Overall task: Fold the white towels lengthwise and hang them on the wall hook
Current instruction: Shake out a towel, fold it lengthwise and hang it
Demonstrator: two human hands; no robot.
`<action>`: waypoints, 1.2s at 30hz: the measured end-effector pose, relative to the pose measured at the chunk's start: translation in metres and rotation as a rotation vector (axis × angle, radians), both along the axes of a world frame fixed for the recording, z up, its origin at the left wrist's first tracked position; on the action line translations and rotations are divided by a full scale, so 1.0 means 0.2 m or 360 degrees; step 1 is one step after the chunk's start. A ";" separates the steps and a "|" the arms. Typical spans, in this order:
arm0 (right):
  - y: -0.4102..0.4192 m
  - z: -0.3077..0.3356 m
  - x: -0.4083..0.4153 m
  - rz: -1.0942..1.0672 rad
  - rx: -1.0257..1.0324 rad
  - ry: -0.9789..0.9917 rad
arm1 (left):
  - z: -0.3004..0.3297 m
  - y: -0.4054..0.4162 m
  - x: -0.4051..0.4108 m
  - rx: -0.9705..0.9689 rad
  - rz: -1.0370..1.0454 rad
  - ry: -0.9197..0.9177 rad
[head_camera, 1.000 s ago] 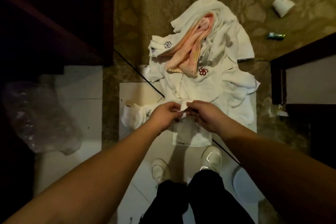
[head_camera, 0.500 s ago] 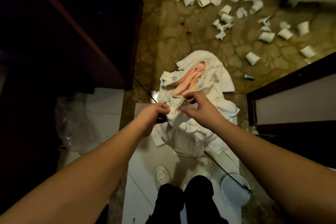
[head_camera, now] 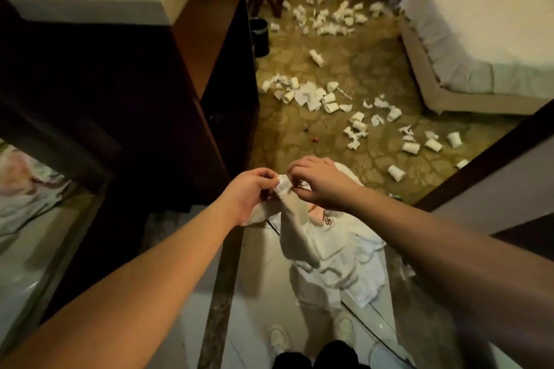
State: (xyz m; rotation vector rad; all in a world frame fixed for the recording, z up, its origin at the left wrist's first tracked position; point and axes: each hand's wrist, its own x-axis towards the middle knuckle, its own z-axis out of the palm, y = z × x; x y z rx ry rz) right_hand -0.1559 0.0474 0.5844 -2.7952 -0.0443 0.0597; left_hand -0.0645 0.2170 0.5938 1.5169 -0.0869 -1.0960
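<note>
Lifted higher since before, the white towel [head_camera: 295, 228] hangs from both hands: left hand [head_camera: 250, 193] and right hand [head_camera: 320, 181] each pinch its top corner in a tight grip

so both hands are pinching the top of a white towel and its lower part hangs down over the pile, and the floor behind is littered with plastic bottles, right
Not quite. The litter is white paper cups and torn paper scraps, not plastic bottles. The rest holds: in the head view the left hand and right hand pinch the top of the white towel, which hangs down over the pile.
</note>
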 end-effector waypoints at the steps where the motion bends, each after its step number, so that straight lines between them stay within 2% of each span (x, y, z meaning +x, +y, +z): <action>1: 0.03 0.08 -0.02 0.0033 -0.0031 -0.0009 | 0.08 0.02 -0.02 -0.0006 0.0020 -0.0059; 6: 0.17 0.43 -0.13 -0.0040 0.0013 -0.0086 | 0.36 0.14 -0.12 0.0086 0.0201 -0.0670; 9: 0.24 0.60 -0.19 -0.0111 0.0066 -0.0050 | 0.47 0.21 -0.21 0.0028 0.0268 -0.0665; 13: 0.36 0.78 -0.27 0.0009 0.0268 -0.0144 | 0.59 0.27 -0.36 -0.0052 0.0436 -0.0631; 20: 0.54 0.86 -0.46 0.0117 0.0185 -0.0291 | 0.78 0.46 -0.72 0.0011 0.0599 -0.0886; 24: 0.66 0.85 -0.67 0.0302 -0.0028 -0.0355 | 0.84 0.64 -0.99 0.0069 0.0710 -0.0975; 28: 0.85 0.96 -0.87 0.0300 0.0129 -0.0314 | 0.85 0.84 -1.23 0.0285 0.0744 -0.1195; 33: 1.14 1.12 -1.11 0.0390 0.0089 -0.0440 | 0.96 1.11 -1.55 0.0565 0.0766 -0.1406; 36: 1.26 1.23 -1.23 0.0462 0.0005 -0.0531 | 1.03 1.37 -1.68 0.0816 0.0530 -0.1557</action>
